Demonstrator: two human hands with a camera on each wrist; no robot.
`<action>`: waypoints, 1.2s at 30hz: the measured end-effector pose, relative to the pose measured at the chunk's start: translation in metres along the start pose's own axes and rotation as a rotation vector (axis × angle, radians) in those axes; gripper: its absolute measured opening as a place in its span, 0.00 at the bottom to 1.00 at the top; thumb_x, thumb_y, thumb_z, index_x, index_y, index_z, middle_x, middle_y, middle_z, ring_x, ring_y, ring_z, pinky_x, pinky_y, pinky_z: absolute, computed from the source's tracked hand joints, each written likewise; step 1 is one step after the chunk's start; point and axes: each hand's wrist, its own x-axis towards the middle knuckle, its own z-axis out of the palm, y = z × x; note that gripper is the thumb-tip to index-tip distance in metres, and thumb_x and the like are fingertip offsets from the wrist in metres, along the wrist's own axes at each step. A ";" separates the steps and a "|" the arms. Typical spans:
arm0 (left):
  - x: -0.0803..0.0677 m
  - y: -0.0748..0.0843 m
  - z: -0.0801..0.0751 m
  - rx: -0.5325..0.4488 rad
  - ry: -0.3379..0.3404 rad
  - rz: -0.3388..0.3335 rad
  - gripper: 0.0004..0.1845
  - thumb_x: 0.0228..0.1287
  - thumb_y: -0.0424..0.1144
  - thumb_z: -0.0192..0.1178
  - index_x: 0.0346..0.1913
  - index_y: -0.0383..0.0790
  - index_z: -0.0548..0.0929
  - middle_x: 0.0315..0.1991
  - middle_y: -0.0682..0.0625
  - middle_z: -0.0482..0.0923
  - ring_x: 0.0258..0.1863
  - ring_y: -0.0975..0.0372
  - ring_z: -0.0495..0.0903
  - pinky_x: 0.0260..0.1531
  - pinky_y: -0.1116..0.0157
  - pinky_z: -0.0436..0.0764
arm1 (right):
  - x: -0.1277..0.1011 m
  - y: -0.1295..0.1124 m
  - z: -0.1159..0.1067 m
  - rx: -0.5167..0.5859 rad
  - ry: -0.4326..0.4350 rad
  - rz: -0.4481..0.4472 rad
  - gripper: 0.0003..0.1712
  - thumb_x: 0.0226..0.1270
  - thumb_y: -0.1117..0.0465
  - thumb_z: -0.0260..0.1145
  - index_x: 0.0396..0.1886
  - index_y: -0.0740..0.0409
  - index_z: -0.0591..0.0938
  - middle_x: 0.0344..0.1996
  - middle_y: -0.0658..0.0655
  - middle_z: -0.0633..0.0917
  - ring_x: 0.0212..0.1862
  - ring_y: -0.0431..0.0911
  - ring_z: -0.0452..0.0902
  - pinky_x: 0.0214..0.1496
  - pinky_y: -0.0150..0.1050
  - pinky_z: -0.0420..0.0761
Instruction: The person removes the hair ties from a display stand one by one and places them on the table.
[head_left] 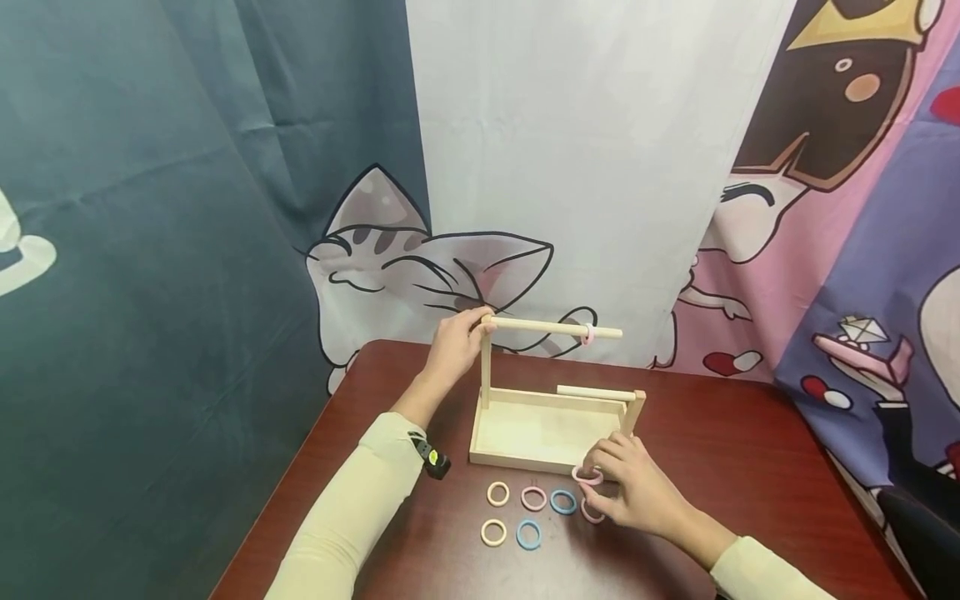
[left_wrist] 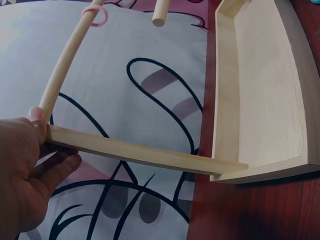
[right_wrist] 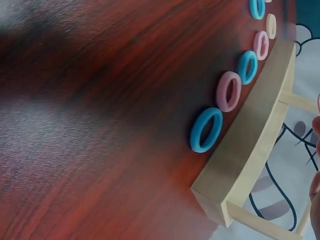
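L hand (head_left: 452,346) grips the wooden rack (head_left: 551,417) at the corner where the upright post meets the top dowel (head_left: 555,329); thumb sits on the joint, fingers curl round the post underneath, as the left wrist view shows. One pink ring (head_left: 588,335) already hangs on that dowel, near its free end, well apart from the L fingers.

R hand (head_left: 633,492) is at the rack's front right corner, on the table (head_left: 750,467). Thumb & forefinger pinch a second pink ring (head_left: 587,476), held just in front of the tray wall; other fingers loosely curled. Another pink ring (head_left: 592,511) lies half under the R fingers.

Loose rings in front of the tray, left of the R hand: cream (head_left: 497,493), pink (head_left: 533,498), blue (head_left: 562,501); nearer row: cream (head_left: 492,532), blue (head_left: 528,534).
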 end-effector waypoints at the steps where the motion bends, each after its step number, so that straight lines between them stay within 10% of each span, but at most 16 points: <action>1: 0.000 0.000 0.000 0.003 -0.002 0.000 0.13 0.76 0.50 0.67 0.56 0.50 0.89 0.41 0.47 0.86 0.40 0.51 0.84 0.50 0.48 0.85 | -0.002 0.000 0.001 0.003 -0.010 -0.005 0.19 0.49 0.59 0.87 0.36 0.41 0.86 0.35 0.37 0.83 0.44 0.35 0.72 0.50 0.41 0.66; 36: -0.001 0.004 -0.001 -0.005 0.012 -0.003 0.14 0.74 0.47 0.69 0.57 0.49 0.90 0.41 0.46 0.88 0.41 0.51 0.86 0.52 0.48 0.86 | -0.024 -0.027 0.030 0.082 -0.376 -0.098 0.16 0.56 0.51 0.87 0.37 0.37 0.86 0.38 0.33 0.83 0.45 0.31 0.68 0.43 0.33 0.64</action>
